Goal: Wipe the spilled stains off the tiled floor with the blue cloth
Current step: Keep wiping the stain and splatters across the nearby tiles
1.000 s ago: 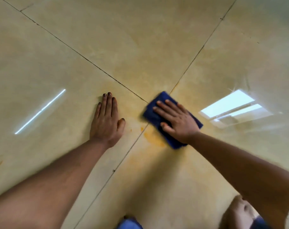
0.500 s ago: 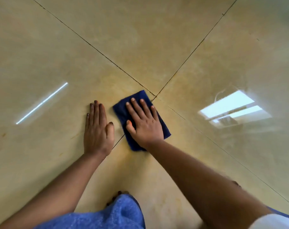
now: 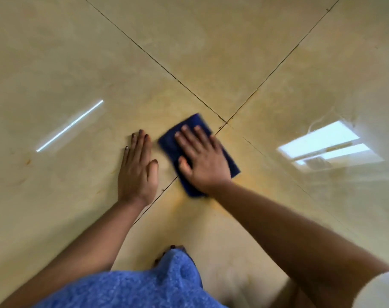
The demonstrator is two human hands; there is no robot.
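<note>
Right hand [image 3: 202, 158], fingers [image 3: 186, 135] spread flat pressing the blue cloth [image 3: 230, 162] under them onto the floor [image 3: 189, 41], left hand [image 3: 138, 167] flat, holding nothing; best press evenly, sweep toward the orange stain [image 3: 189, 204] behind the fingers.

The cloth [image 3: 195, 127] is dark navy blue, plain, with no pattern. The floor [image 3: 55, 52] is glossy beige-cream tile, faintly mottled, crossed by thin dark grout lines [image 3: 166, 70]. Yellow-orange stains [image 3: 213, 205] smear the tile just beside the cloth's near edge. A fuzzy, lighter blue garment [image 3: 144, 287] fills the bottom edge. A white sleeve [image 3: 380, 290] shows at the lower right corner.
</note>
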